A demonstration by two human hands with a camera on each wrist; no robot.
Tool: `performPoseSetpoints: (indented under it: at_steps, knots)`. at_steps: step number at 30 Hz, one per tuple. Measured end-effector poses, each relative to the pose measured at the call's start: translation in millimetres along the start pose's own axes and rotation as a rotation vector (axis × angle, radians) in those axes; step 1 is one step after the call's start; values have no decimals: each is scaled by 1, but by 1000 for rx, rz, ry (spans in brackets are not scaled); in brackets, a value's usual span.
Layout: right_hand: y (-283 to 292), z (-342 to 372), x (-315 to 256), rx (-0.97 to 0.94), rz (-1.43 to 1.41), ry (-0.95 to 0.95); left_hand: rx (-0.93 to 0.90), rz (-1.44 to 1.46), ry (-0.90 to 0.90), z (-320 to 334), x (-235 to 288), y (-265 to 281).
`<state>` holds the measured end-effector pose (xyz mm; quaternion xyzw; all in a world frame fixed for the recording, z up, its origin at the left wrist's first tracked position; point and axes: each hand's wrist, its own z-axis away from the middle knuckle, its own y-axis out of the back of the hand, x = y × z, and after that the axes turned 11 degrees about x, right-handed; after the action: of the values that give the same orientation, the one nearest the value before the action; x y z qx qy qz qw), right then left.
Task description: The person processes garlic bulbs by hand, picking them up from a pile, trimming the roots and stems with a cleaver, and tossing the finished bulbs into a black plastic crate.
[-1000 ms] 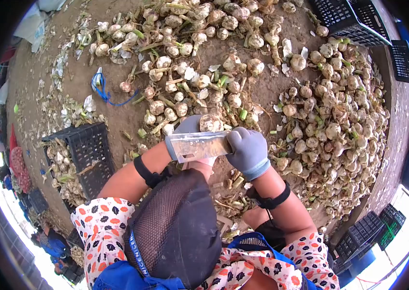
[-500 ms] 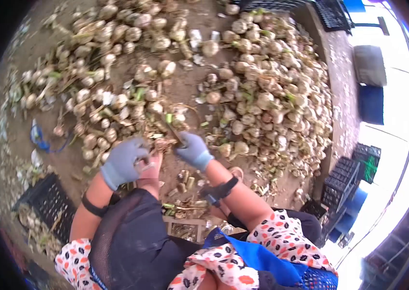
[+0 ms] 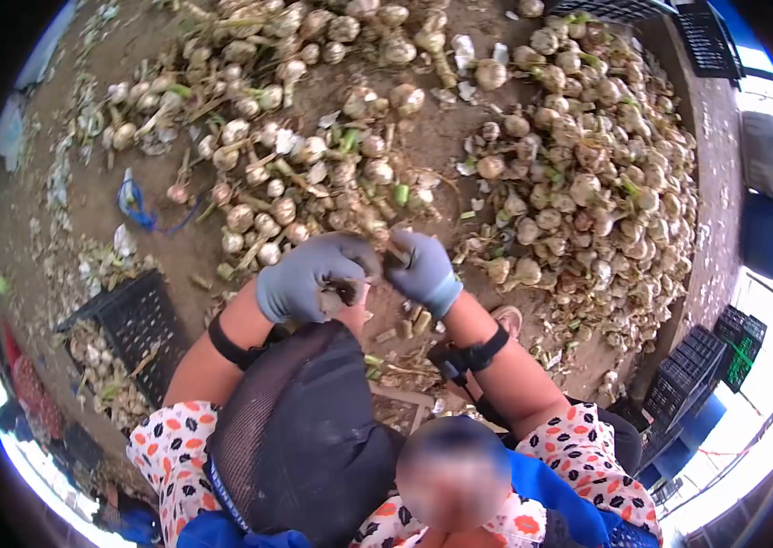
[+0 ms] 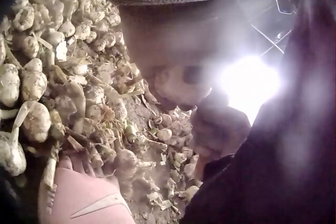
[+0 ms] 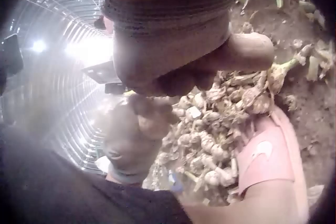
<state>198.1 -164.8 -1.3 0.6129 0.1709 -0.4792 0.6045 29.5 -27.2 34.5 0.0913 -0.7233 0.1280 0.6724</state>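
Note:
My left hand [image 3: 313,274], in a grey-blue knit glove, is close beside the right hand, fingers bent. I cannot tell whether anything lies inside its grip. The gloved right hand [image 3: 423,271] grips a knife [image 3: 397,249]; only a small brown part shows by its thumb and the blade is mostly hidden or edge-on. Both hands are above the foot end, over the near side of scattered garlic bulbs [image 3: 275,189] with stems. In the right wrist view the left hand [image 5: 128,140] faces the right hand [image 5: 173,50]. Glare blurs the left wrist view around the left hand [image 4: 173,40].
A large garlic heap [image 3: 587,192] spreads on the right, against a low ledge [image 3: 711,183]. A black crate [image 3: 135,333] with garlic sits at left. Blue twine [image 3: 133,203] lies on the soil. Cut stems [image 3: 416,321] lie near the feet, one in a pink sandal [image 4: 84,198].
The broad blade, seen flat a second ago with a bulb behind it, turned edge-on. The left hand, apart from the right half a second ago, has come up beside it. The head view has shifted.

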Motion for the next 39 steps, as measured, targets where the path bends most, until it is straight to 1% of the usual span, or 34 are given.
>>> performPoseSetpoints:
  at_steps: [1, 3, 5, 6, 7, 8, 9, 10, 11, 12, 13, 14, 15, 16, 18, 19, 20, 21, 22, 23, 24, 25, 26, 27, 29, 30, 32, 33, 34, 35, 36, 37, 39]
  knots:
    - [-17, 1, 29, 50, 86, -37, -86, 10, -57, -2, 5, 2]
    - [-19, 7, 68, 109, 2, -311, 15, 256, 58, 4, 19, -5]
    - [1, 15, 59, 105, -116, -487, 186, 143, 117, 22, 0, 12]
    - [1, 24, 68, 109, -198, -475, 387, 142, 346, 45, -38, 21]
    - [-4, 31, 79, 116, -283, -464, 506, -280, 190, 43, -47, 33]
    - [-7, 33, 85, 27, -133, -525, 509, -354, 72, 25, -23, 26]
    - [-14, 32, 82, 21, -136, -523, 510, -421, -48, 0, 11, 18]
    - [-18, 36, 78, 34, -153, -407, 453, -160, -2, -10, 26, 16]
    - [-20, 42, 75, 51, -176, -292, 388, 98, 40, -18, 31, 23]
    - [-24, 46, 80, 20, -172, -346, 456, 861, 140, -28, 21, 39]
    - [-28, 49, 85, -8, -168, -395, 581, -78, -34, -23, 3, 66]
    - [-24, 50, 78, -51, -135, -400, 729, -318, 157, 4, -34, 98]
    - [-19, 51, 69, -92, -102, -411, 580, -829, 710, 8, -18, 117]
    - [-18, 54, 67, -90, -105, -424, 417, -1081, 915, 25, -43, 134]
    - [-18, 58, 66, -79, -36, -395, 49, -1268, 1064, 51, -55, 125]
    - [-23, 54, 68, -149, 54, -375, -42, -1253, 1087, 78, -86, 124]
    - [-24, 52, 69, -196, 163, -377, -66, -1381, 841, 110, -112, 118]
    - [-22, 56, 66, -213, 132, -383, 130, -1220, 1143, 113, -114, 114]
    - [-23, 58, 62, -208, 112, -408, 100, -1506, 598, 190, -192, 132]
    - [-18, 54, 53, -198, 54, -412, -123, -1645, 521, 213, -222, 154]
    - [-22, 54, 56, -167, -51, -453, 317, -1327, 820, 141, -132, 118]
    - [-35, 56, 65, -43, -41, -349, 676, -375, 794, 188, -189, 156]
    - [-37, 53, 55, -58, -2, -369, 523, -945, 812, 154, -137, 144]
    - [-28, 51, 47, -67, -33, -405, 708, -757, 660, 177, -177, 179]
    - [-27, 47, 38, -56, -51, -418, 747, -276, 896, 137, -133, 182]
    - [-26, 47, 34, -27, -61, -454, 699, -282, 899, 122, -131, 171]
    - [-23, 42, 26, -26, -151, -460, 973, -25, 535, 101, -122, 152]
    - [-19, 44, 23, -6, -161, -465, 952, -34, 529, 81, -100, 124]
    - [-15, 44, 20, -27, -181, -471, 969, 106, 599, 51, -72, 89]
    - [-13, 46, 20, -51, -199, -478, 985, 248, 670, 33, -58, 69]
    - [-13, 48, 20, 4, -217, -463, 821, 618, 794, 35, -80, 93]
    - [-13, 49, 22, 15, -224, -471, 808, 611, 801, 50, -102, 106]
    - [-8, 45, 25, -59, -172, -488, 610, 780, 764, 37, -83, 68]
